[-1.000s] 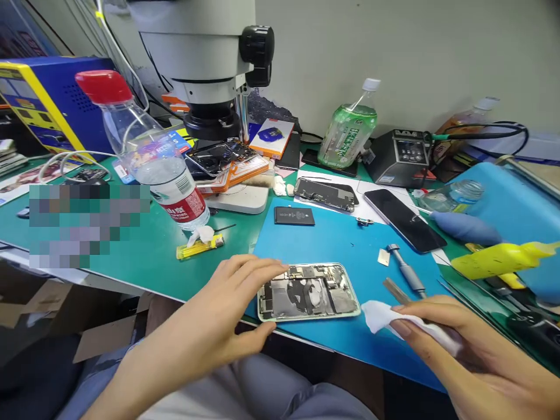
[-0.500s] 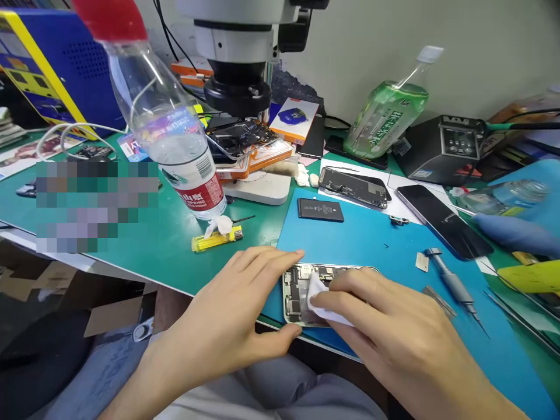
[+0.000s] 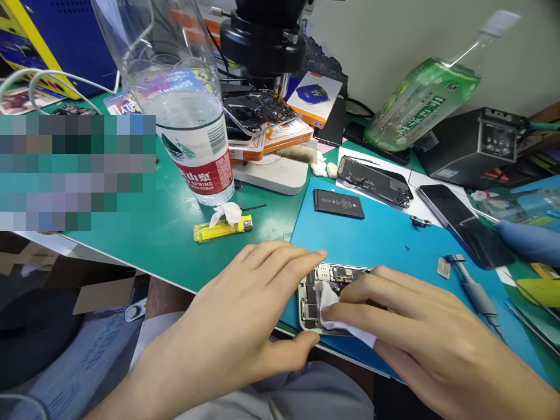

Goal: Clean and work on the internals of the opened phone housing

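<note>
An opened phone chassis [image 3: 315, 286] with its circuit boards showing lies on the blue mat [image 3: 380, 233] near the table's front edge. My left hand [image 3: 245, 309] grips the chassis at its left end, fingers on the far edge and thumb on the near edge. My right hand [image 3: 420, 326] presses a folded white wipe [image 3: 326, 300] onto the inside of the chassis and covers most of it.
A water bottle [image 3: 184, 111] with a red label, a yellow lighter [image 3: 219, 229], a phone battery [image 3: 339, 203], a second opened phone [image 3: 374, 181], a dark phone screen [image 3: 464, 224], a screwdriver [image 3: 475, 294], a green bottle [image 3: 420, 102] and a microscope [image 3: 265, 41] stand around.
My right hand carried the white wipe from the right of the chassis onto it and now presses it inside. The view has moved closer and lower. My left hand still holds the chassis.
</note>
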A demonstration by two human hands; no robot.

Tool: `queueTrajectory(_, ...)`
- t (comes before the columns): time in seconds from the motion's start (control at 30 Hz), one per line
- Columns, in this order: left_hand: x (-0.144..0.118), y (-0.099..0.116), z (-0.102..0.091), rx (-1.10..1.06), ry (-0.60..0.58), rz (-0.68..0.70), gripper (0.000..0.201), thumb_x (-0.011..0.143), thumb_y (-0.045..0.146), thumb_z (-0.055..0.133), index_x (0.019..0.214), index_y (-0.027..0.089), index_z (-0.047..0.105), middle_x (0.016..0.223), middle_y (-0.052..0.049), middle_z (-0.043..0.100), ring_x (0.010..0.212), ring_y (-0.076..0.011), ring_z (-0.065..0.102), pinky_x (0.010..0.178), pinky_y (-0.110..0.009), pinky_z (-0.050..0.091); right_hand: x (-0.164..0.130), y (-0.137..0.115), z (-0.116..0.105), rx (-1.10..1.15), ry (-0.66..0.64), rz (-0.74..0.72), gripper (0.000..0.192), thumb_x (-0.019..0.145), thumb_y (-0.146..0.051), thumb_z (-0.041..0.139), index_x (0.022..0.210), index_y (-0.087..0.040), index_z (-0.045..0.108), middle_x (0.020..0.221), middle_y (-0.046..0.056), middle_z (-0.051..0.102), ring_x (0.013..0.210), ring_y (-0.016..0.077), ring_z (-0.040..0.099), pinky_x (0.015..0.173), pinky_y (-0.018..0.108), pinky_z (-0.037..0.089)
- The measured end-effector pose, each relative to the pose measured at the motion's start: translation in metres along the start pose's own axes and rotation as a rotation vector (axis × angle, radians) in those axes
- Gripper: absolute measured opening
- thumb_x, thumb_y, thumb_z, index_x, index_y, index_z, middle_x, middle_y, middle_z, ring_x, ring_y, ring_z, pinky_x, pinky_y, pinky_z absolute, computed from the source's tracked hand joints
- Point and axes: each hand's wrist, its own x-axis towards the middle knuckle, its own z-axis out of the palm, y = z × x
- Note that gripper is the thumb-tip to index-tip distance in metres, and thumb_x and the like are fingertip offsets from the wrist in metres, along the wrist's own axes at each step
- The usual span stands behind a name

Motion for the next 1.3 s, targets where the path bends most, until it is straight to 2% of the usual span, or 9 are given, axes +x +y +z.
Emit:
queueTrajectory(0.1,0.000,-0.001,0.001,0.002,0.003,0.001,0.075,0.093,0.030,0.076,0.159,0.025,0.040,0.156,-0.003,0.056,0.145,-0.0239,0.047,0.122,-0.037,0.041,0.010,-0.002,0.000,0.000,0.002,0.062,0.028,0.097,-0.007,0.050,0.101,-0.025,0.071,0.088,0.002,0.073,0.078,0.0182,0.067,0.066,0.029,0.050)
queueTrajectory(0.23,0.000,-0.002,0.002,-0.010,0.005,0.001,0.073,0.093,0.030,0.076,0.158,0.025,0.041,0.156,-0.004,0.057,0.145,-0.0246,0.047,0.122,-0.038,0.041,0.018,-0.006,-0.004,0.026,-0.064,0.204,0.021,0.089,-0.008,0.056,0.089,-0.026,0.067,0.082,0.000,0.071,0.071,0.0177,0.067,0.063,0.027,0.048)
queueTrajectory(0.4,0.001,-0.002,0.003,-0.010,0.005,-0.012,0.076,0.093,0.029,0.076,0.159,0.026,0.039,0.153,-0.004,0.059,0.143,-0.0255,0.050,0.119,-0.041,0.045,0.030,-0.016,-0.008,-0.022,-0.140,0.371,0.024,0.075,-0.003,0.065,0.072,-0.027,0.062,0.071,-0.005,0.069,0.058,0.0159,0.064,0.050,0.026,0.036)
queueTrajectory(0.57,-0.001,-0.001,0.004,0.000,0.010,-0.021,0.077,0.094,0.030,0.073,0.161,0.026,0.034,0.149,-0.005,0.062,0.139,-0.0264,0.054,0.113,-0.043,0.049,0.042,-0.019,-0.008,-0.069,-0.250,0.450,0.023,0.067,-0.006,0.069,0.067,-0.029,0.063,0.057,-0.008,0.065,0.047,0.0166,0.061,0.047,0.030,0.026)
queueTrajectory(0.77,-0.001,-0.003,0.006,0.004,0.010,-0.024,0.076,0.095,0.034,0.072,0.161,0.028,0.034,0.150,-0.007,0.062,0.139,-0.0304,0.055,0.112,-0.049,0.050,0.046,-0.017,-0.012,-0.162,-0.339,0.418,0.019,0.072,-0.013,0.072,0.064,-0.028,0.063,0.052,-0.006,0.064,0.043,0.0182,0.062,0.045,0.031,0.021)
queueTrajectory(0.9,0.000,-0.004,0.006,0.027,0.020,-0.014,0.075,0.095,0.033,0.070,0.161,0.027,0.034,0.150,-0.007,0.062,0.139,-0.0290,0.055,0.113,-0.047,0.049,0.043,-0.019,-0.012,-0.225,-0.291,0.376,0.019,0.068,-0.009,0.066,0.067,-0.027,0.061,0.057,-0.005,0.067,0.046,0.0204,0.065,0.047,0.032,0.020)
queueTrajectory(1.07,0.000,-0.004,0.006,0.029,0.025,0.004,0.077,0.096,0.034,0.071,0.162,0.025,0.033,0.150,-0.006,0.062,0.139,-0.0280,0.055,0.113,-0.045,0.048,0.036,-0.022,-0.010,-0.247,-0.248,0.309,0.020,0.065,-0.008,0.065,0.075,-0.026,0.060,0.059,-0.004,0.067,0.043,0.0182,0.062,0.048,0.033,0.015)
queueTrajectory(1.3,-0.001,-0.004,0.005,0.021,0.018,-0.004,0.078,0.095,0.034,0.072,0.161,0.025,0.034,0.151,-0.006,0.062,0.139,-0.0280,0.054,0.113,-0.046,0.048,0.037,-0.021,-0.011,-0.239,-0.252,0.321,0.018,0.071,-0.010,0.066,0.073,-0.026,0.058,0.062,-0.003,0.068,0.044,0.0169,0.060,0.047,0.032,0.017)
